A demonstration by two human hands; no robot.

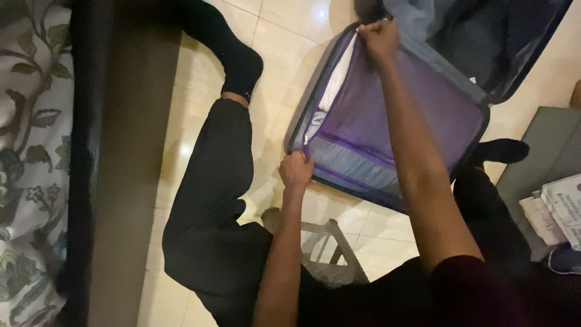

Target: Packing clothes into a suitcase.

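Tiled floor [290, 54], open suitcase [387, 121] — lid cut off, contents hidden

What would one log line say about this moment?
left hand: grips near corner of purple zipped divider | right hand: pinches far corner | open grey hard-shell suitcase on tiled floor

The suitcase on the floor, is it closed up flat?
No, the suitcase lies open, and the left hand and right hand grip the edge of its purple divider flap.
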